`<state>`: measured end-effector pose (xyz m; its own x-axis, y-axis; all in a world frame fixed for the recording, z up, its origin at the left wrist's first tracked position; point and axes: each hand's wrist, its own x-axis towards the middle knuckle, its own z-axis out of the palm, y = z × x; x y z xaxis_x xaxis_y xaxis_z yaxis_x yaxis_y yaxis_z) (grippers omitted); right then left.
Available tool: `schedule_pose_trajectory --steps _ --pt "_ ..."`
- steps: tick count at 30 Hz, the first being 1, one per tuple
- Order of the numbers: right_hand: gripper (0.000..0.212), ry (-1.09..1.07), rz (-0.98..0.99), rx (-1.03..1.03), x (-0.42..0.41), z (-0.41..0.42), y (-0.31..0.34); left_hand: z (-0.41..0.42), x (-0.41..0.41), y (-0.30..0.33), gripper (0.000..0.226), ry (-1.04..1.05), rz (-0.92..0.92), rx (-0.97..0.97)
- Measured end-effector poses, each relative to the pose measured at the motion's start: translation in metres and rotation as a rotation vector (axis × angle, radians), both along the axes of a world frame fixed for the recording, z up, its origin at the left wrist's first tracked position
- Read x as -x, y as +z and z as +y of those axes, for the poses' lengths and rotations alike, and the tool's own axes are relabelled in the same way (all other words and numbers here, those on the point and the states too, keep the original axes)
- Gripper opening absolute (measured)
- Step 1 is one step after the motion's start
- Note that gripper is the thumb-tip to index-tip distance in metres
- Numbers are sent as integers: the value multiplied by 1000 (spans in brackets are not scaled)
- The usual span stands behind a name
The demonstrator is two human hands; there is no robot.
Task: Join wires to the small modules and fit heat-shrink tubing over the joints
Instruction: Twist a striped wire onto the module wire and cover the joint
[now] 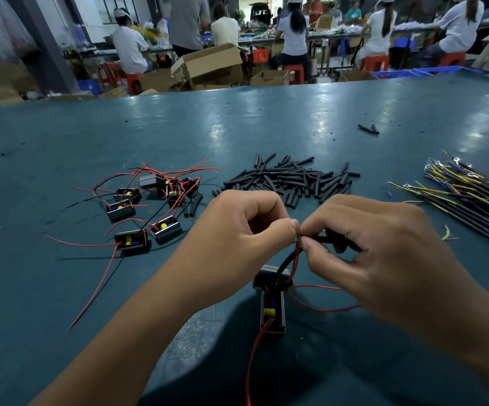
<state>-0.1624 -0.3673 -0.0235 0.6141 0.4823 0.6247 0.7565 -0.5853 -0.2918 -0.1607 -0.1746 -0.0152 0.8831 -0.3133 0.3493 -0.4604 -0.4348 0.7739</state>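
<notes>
Behind the workplace, across the top of the frame, people in white are sitting at long benches among cardboard boxes and red stools; the teal table (61, 142) is filling the rest. Supplies are lying sorted by kind, likely so each can be picked without searching: modules with red leads (146, 206) left of centre, cut heat-shrink tubing (290, 178) in a heap at centre, sheathed wires (471, 197) at the right edge. Low in the centre, the left hand (237, 227) and the right hand (380, 244) are meeting fingertip to fingertip; the left is pinching a red lead (296, 259), the right is pinching a black wire (329, 239), seemingly to twist the bare ends together. One module (272, 306) is resting on the table just below the hands, tethered by that lead, so it is staying slack and close; whether a sleeve is already threaded on cannot be told.
</notes>
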Motion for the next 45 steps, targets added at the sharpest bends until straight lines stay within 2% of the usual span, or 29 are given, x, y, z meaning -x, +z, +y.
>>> schedule_pose_trajectory --steps 6,8,11,13,14,16,19,22,31,35,38,40,45 --pt "10 -28 -88 46 0 1 0 -3 3 2 26 44 -77 -43" --pt "13 -32 -142 79 0 1 -2 -4 3 1 29 74 6 20" --pt "20 -49 -234 149 -2 3 -5 -5 1 1 35 129 249 151" --pt "20 -42 -229 136 -2 3 -7 -5 0 1 32 123 380 220" --pt "18 -31 -195 105 -2 2 -6 -4 0 1 30 104 389 227" --pt "12 -19 -109 36 -4 -1 -4 2 -2 1 26 83 252 187" --pt "8 -17 -32 -27 -7 -4 -3 15 -3 6 11 46 -147 15" --pt "6 8 -6 -48 -9 -6 -2 21 -5 7 20 -23 -389 -222" --pt "5 69 18 -53 -8 -7 0 20 -12 3 13 -54 -610 -335" --pt "5 71 -38 -15 -6 -8 -2 15 -10 3 15 -64 -644 -364" --pt "7 49 -111 37 -7 -8 -2 13 -6 3 14 -70 -513 -348" --pt "7 58 -158 45 -7 -7 -2 12 -1 3 13 -68 -294 -259" --pt "15 59 -274 72 -8 -3 -7 8 1 0 16 -26 289 114"
